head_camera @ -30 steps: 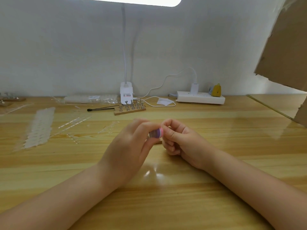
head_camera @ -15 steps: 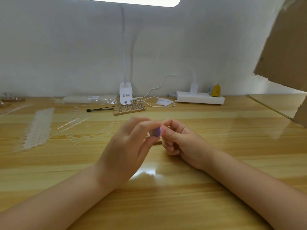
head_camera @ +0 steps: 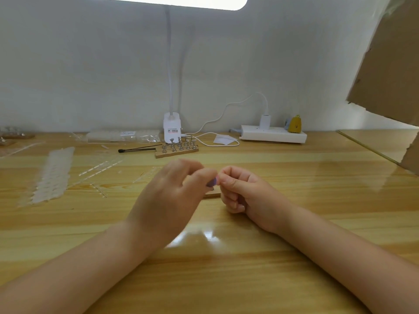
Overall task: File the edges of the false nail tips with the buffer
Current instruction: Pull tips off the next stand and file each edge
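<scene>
Head view: above the glossy yellow wooden table, the left hand pinches a small purple-and-pink buffer block between thumb and forefinger, pressed against the curled right hand. The right fingers seem to pinch a false nail tip, though it is too small and blurred to make out. Behind them stands a wooden rack of metal nail stands.

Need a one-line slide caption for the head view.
Both hands meet over the wooden table, pinching a small purple buffer between fingertips.
</scene>
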### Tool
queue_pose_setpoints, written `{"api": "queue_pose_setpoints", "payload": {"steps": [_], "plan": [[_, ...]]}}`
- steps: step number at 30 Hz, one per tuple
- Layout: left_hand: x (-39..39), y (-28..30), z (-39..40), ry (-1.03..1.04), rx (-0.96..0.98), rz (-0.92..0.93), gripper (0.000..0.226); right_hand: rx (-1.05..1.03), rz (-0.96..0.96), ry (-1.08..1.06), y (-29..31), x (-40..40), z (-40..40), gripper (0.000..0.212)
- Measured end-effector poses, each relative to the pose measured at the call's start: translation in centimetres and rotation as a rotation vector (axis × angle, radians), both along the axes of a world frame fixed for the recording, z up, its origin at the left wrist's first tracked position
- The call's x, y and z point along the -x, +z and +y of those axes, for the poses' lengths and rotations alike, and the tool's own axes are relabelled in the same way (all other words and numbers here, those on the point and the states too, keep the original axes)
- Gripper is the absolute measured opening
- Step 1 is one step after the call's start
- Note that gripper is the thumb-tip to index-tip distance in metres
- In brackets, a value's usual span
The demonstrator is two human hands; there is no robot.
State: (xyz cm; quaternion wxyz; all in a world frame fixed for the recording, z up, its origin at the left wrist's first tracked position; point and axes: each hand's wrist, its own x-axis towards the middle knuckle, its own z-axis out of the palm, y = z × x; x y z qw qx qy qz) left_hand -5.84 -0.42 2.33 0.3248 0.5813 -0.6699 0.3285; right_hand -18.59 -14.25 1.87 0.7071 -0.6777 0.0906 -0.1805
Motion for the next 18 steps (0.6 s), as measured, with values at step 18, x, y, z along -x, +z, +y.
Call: {"api": "queue_pose_setpoints", "payload": {"steps": [18], "plan": [[0.1, -0.2, -0.1, -0.067, -0.002, 0.363, 0.021, -0.032, -0.036, 0.029, -0.1, 0.1, -0.4, 0.008]]}}
